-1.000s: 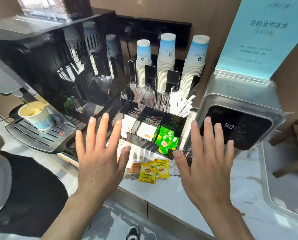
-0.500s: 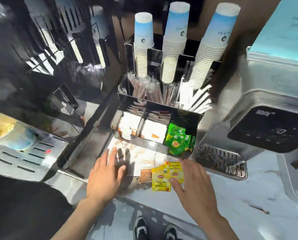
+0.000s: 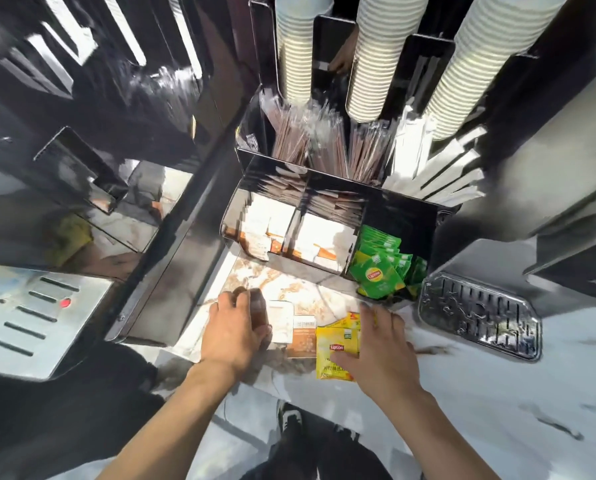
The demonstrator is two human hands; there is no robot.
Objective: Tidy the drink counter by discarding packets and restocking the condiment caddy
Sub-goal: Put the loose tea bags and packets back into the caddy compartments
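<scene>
Two yellow Lipton tea packets (image 3: 336, 344) lie at the counter's front edge. My right hand (image 3: 384, 351) rests flat on them, thumb on the nearer one and fingers spread over the farther one. Left of them lie a white-and-brown sugar packet (image 3: 303, 337) and a white packet (image 3: 282, 317). My left hand (image 3: 236, 330) sits beside the white packet, fingers curled down onto the counter and thumb touching its edge. Nothing is lifted. Behind stands the black condiment caddy (image 3: 402, 206), holding white sachets (image 3: 319, 237) and green tea packets (image 3: 379, 271).
Stirrers (image 3: 324, 143), wrapped straws (image 3: 438, 171) and three paper cup stacks (image 3: 365, 64) fill the caddy's back. A black coffee machine (image 3: 116, 98) with a metal drip tray (image 3: 30, 323) stands left. A dispenser's drip grate (image 3: 480, 320) sits right. White marble counter (image 3: 497, 393) extends right.
The view has dropped closer to the counter. Both hands came down from raised and spread to the loose packets; the right now lies on the yellow ones, the left by the white one.
</scene>
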